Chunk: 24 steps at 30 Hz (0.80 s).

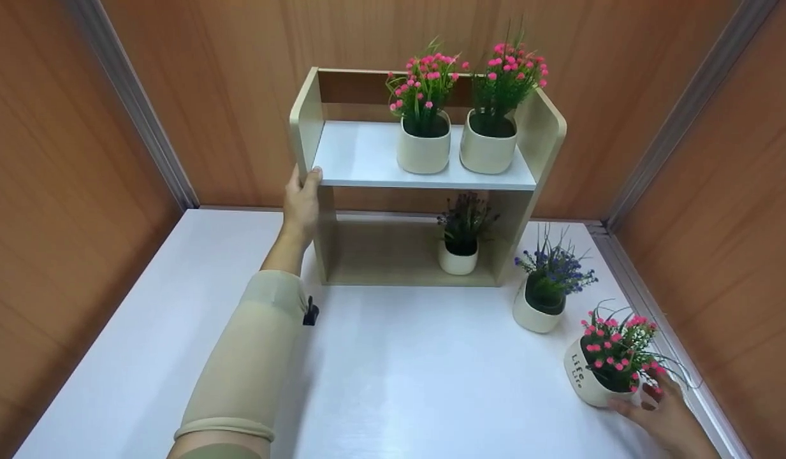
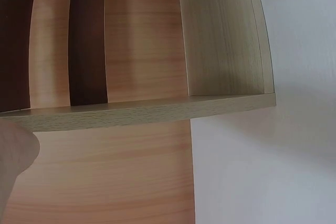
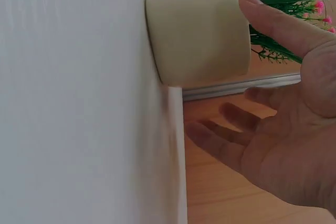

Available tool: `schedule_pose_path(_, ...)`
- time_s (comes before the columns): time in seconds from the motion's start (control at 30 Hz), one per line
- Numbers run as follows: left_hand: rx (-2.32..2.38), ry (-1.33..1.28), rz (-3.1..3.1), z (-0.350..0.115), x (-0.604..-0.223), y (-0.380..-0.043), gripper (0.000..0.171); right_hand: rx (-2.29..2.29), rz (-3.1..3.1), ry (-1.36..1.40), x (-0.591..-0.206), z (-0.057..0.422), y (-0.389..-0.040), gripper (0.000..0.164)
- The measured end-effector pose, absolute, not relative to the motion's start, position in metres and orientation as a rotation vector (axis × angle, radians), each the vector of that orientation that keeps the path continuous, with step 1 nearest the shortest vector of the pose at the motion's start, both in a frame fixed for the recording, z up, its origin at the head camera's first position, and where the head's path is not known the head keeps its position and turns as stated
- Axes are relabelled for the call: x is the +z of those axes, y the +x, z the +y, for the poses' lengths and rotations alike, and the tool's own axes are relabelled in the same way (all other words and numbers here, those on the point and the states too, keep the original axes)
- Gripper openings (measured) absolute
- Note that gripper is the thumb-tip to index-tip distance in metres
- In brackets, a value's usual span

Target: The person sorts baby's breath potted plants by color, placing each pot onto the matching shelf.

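Observation:
My left hand (image 1: 301, 207) grips the left side panel of a two-tier wooden shelf (image 1: 306, 108), thumb at the front edge and fingers on the outer face. In the left wrist view the thumb (image 2: 18, 148) lies against the panel's edge. At the front right, my right hand (image 1: 667, 411) is beside a white pot of pink flowers (image 1: 587, 382) marked "Life". The right wrist view shows the thumb (image 3: 278, 22) at the pot's rim, while the other fingers (image 3: 220, 142) are spread, apart from its wall.
Two white pots with pink flowers (image 1: 424, 150) (image 1: 488, 150) stand on the upper tier. A pot with dark flowers (image 1: 458, 258) sits on the lower tier, right side. Another with blue-purple flowers (image 1: 538, 312) stands on the white table (image 1: 393, 382). Wooden walls (image 1: 718, 210) enclose the table.

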<state>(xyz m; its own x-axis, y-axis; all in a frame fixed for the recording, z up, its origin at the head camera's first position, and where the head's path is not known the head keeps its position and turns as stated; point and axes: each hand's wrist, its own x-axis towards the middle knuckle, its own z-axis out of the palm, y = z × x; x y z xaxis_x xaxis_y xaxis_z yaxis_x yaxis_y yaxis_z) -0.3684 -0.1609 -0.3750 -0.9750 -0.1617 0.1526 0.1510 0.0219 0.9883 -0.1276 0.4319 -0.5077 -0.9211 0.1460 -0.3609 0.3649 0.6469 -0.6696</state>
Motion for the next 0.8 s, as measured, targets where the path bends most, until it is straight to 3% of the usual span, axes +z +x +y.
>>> schedule_pose_path(0.17,-2.046,0.007,-2.072,-0.160,-0.377,-0.368,0.074,-1.198,2.576,0.385,-0.514,0.427,-0.132,0.109)
schedule_pose_path(0.4,-2.039,-0.038,-2.034,-0.159,-0.377,-0.368,0.067,-1.113,2.554,0.473,-0.516,0.424,-0.137,0.123)
schedule_pose_path(0.8,-2.007,-0.024,-2.044,-0.159,-0.377,-0.368,0.065,-1.095,2.522,0.529,-0.511,0.419,-0.137,0.124)
